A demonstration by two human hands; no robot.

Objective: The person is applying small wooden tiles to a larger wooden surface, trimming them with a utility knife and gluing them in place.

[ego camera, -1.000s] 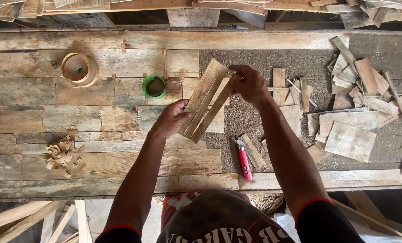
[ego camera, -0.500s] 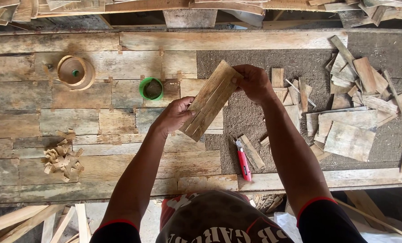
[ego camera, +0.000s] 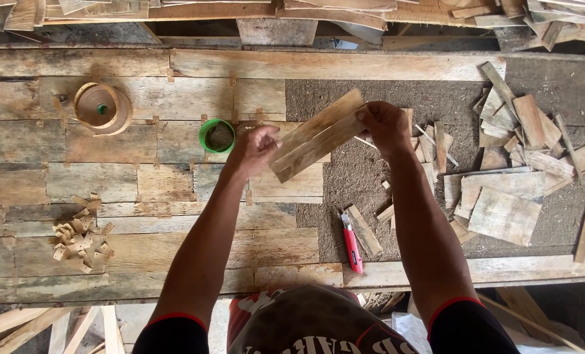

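1. Tilting across the middle of the desk (ego camera: 174,65), the slats (ego camera: 317,134) are running with their long axis from lower left up to upper right, held just above it.
2. Left hand (ego camera: 253,149) is clamping the lower end; right hand (ego camera: 384,124) is pinching the upper end, both grips closed on wood.
3. Lying nearer the right arm are the red cutter (ego camera: 351,244) and the scrap pile (ego camera: 509,164); the green cup (ego camera: 216,136) is sitting beside the left.

Green cup (ego camera: 217,136) contents perhaps glue; unclear.
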